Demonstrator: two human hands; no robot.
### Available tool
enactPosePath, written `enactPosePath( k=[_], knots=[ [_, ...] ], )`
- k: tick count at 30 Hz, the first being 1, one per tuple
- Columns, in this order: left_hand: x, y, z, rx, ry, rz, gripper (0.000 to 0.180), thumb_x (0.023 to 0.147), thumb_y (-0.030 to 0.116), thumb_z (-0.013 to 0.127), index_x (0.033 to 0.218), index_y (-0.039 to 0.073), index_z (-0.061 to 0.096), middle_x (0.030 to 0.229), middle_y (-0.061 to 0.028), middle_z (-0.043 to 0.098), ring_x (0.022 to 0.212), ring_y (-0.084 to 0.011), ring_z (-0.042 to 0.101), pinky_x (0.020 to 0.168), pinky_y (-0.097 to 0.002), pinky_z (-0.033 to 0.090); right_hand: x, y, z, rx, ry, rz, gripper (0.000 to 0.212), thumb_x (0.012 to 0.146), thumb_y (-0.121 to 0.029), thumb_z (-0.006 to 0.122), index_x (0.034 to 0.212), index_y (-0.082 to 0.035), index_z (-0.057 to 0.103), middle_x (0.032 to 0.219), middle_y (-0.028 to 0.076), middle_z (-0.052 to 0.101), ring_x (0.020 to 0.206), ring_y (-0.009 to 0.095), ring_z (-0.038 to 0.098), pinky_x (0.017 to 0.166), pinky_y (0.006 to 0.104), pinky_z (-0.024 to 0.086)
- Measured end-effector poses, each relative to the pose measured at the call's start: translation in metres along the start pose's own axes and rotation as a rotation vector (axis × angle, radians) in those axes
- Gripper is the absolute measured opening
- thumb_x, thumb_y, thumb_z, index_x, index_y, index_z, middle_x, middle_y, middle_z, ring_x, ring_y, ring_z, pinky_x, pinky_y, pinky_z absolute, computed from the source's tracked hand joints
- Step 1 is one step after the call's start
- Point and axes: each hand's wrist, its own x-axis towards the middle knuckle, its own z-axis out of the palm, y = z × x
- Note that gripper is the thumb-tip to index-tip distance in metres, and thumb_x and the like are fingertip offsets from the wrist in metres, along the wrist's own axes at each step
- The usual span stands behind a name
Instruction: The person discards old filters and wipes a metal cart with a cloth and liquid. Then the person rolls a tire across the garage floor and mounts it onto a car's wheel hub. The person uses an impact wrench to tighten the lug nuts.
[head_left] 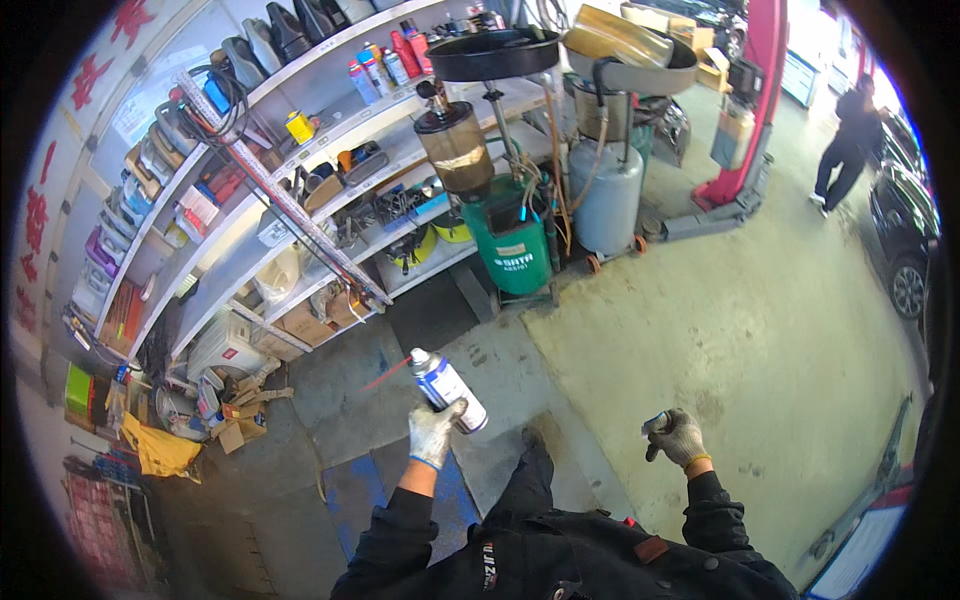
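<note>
I judge this as carrying: right hand (678, 440) clamps something small (656, 422), left hand (432, 434) the spray can (450, 388); its eight-o'clock straw (387, 374) would next need aiming.

We wear a black long-sleeved jacket (600, 550) with white lettering (489, 566) and a brown rectangular patch (651, 549), dark trousers (524, 490), and greyish-white knit gloves (428, 438), blue-edged on our left hand (432, 430), yellow-edged on our right hand (679, 439).

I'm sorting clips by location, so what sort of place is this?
Most likely a car repair shop: a red lift post stands near a black car, wheeled drain tanks, one green, stand by the shelves, and the left hand holds a spray can.
</note>
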Motion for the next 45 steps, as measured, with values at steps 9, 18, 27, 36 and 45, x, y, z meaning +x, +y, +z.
enactPosePath(
  k=[9, 18, 27, 36, 45],
  knots=[
    [0.335, 0.078, -0.012, -0.112, 0.282, 0.207, 0.048, 0.085, 0.007, 0.087, 0.128, -0.003, 0.069, 0.116, -0.0085, 0.076, 0.101, -0.0195, 0.072, 0.094, -0.0358, 0.058, 0.171, 0.031, 0.025, 0.065, 0.064, 0.43, 0.014, 0.097, -0.014, 0.069, 0.088, -0.006, 0.077, 0.075, 0.007, 0.077, 0.059, 0.02, 0.076, 0.05, 0.0329, 0.054],
    [0.633, 0.267, 0.033, 0.26, 0.453, 0.418, 0.049, 0.083, 0.024, 0.091, 0.121, -0.002, 0.072, 0.108, -0.0163, 0.081, 0.099, -0.0292, 0.077, 0.091, -0.0424, 0.058, 0.27, 0.226, 0.021, 0.004, 0.183, 0.637, 0.016, 0.1, -0.008, 0.063, 0.095, -0.002, 0.077, 0.083, 0.009, 0.078, 0.072, 0.018, 0.072, 0.058, 0.0357, 0.057],
    [0.963, 0.384, 0.073, 0.334, 0.5, 0.622, 0.067, 0.083, 0.049, 0.089, 0.124, -0.003, 0.075, 0.12, -0.0257, 0.079, 0.108, -0.0386, 0.077, 0.097, -0.0468, 0.058, 0.483, -0.049, 0.064, 0.58, 0.235, 0.374, 0.025, 0.11, -0.027, 0.065, 0.118, -0.005, 0.072, 0.09, 0.013, 0.074, 0.073, 0.032, 0.077, 0.043, 0.0451, 0.054],
    [1.253, 0.494, 0.112, 1.018, 0.551, 0.426, 0.114, 0.073, 0.097, 0.069, 0.122, -0.006, 0.079, 0.127, -0.0254, 0.078, 0.116, -0.0378, 0.076, 0.101, -0.0495, 0.06, 0.513, -0.354, 0.108, 0.541, 0.514, -0.315, 0.014, 0.108, -0.01, 0.063, 0.115, 0.003, 0.065, 0.104, 0.013, 0.068, 0.093, 0.027, 0.072, 0.086, 0.0448, 0.063],
    [1.243, 0.451, 0.105, 0.726, 0.621, 1.067, 0.052, 0.094, 0.047, 0.076, 0.12, 0.003, 0.078, 0.116, -0.0212, 0.079, 0.103, -0.0369, 0.077, 0.094, -0.0494, 0.061, 0.439, -0.43, 0.236, 1.434, 0.462, -0.828, 0.036, 0.11, -0.03, 0.062, 0.134, -0.003, 0.064, 0.136, 0.021, 0.067, 0.122, 0.035, 0.069, 0.109, 0.06, 0.056]
  ],
)
